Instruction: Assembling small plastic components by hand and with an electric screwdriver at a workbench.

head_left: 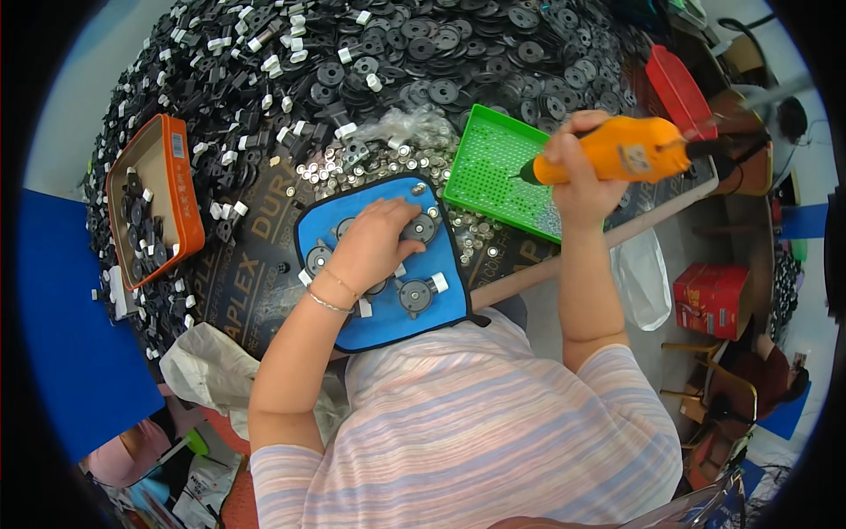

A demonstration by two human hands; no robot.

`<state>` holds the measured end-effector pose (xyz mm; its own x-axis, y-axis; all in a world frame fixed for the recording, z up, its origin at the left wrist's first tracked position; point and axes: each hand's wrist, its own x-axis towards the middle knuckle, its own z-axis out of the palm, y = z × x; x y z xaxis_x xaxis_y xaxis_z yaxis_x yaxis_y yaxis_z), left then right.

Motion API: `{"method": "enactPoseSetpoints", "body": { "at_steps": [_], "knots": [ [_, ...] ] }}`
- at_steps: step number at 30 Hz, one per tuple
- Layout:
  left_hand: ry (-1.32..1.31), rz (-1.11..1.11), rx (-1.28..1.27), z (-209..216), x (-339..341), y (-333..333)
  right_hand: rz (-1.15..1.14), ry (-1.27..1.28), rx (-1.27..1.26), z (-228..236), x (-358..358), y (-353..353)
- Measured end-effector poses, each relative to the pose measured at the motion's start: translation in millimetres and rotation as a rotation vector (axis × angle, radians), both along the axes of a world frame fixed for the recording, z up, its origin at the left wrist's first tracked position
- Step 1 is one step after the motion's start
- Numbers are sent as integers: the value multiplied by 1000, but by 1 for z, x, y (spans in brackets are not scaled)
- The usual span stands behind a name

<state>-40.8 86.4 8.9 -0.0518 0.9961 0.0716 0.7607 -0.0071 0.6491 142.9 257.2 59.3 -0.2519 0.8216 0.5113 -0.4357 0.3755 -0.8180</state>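
A blue mat (pixel 370 331) with a black border lies in front of me, bearing several round black plastic parts, some with white knobs. My left hand (pixel 374 242) reaches over it, fingers and thumb curved about the edge of a round black part (pixel 423 227) at the mat's upper right. Closer to me lies another round black part (pixel 415 297) with a white knob, untouched. Raised over a green perforated tray (pixel 471 163), my right hand (pixel 582 176) is closed round an orange electric screwdriver (pixel 621 152). Its dark tip points left. Small screws lie in the tray's near corner.
Black discs (pixel 520 53) and black parts with white knobs pile up across the far side. Small metal caps (pixel 352 167) lie scattered beyond the mat. An orange bin (pixel 189 212) stands left, a red tray (pixel 679 88) far right. The table edge (pixel 520 280) runs on my right.
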Motion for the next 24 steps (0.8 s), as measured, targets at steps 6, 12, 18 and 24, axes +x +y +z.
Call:
{"method": "enactPoseSetpoints", "body": {
  "at_steps": [6, 12, 18, 24],
  "knots": [
    [-21, -9, -50, -2, -2, 1, 251, -107, 181, 18, -20, -34],
    [22, -39, -10, -9, -4, 3, 397, -166, 218, 6, -47, -61],
    [0, -46, -27, -7, -5, 5, 367, -182, 46, 5, -53, -71],
    [11, -43, -20, -7, -5, 5, 387, -209, 173, 2, -54, -67]
  ]
}}
